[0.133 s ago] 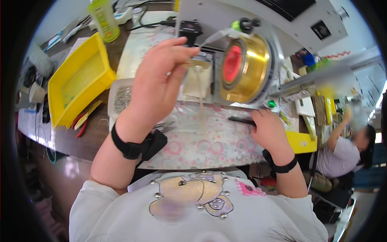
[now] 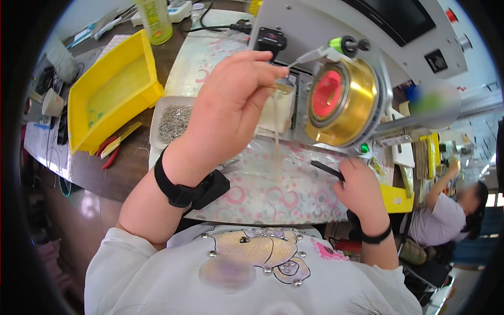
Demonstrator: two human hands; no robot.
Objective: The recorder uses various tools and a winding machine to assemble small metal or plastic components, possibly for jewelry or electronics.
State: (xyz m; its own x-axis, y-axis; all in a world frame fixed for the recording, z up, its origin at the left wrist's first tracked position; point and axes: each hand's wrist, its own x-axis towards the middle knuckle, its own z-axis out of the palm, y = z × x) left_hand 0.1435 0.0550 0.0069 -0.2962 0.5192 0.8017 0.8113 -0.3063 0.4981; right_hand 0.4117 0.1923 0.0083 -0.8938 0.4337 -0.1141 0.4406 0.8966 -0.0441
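Note:
Raised in front of the machine, my left hand [image 2: 226,102] has its thumb and fingers pinched together. A thin pale strand [image 2: 276,128] hangs from the pinch toward the tabletop. Its upper end is hidden by the fingers. My right hand [image 2: 359,184] rests low over the table at the right, its fingers closed round a slim black tool [image 2: 326,170] whose tip points left; I cannot tell its exact kind. Between and beyond the hands is a gold roller [image 2: 362,107] with a red core [image 2: 326,94], mounted on a grey machine [image 2: 315,21].
Left of my left hand stands a white tray of small metal pins [image 2: 174,123]. Further left are a yellow bin [image 2: 149,68], red-handled pliers [image 2: 108,152] and a green bottle [image 2: 155,23]. A patterned cover [image 2: 252,191] lies on the table. Another person [image 2: 438,215] sits at the far right.
The whole view has shifted, so the machine and both hands appear further right. The black tool now slants a little more. Both hands keep their grip.

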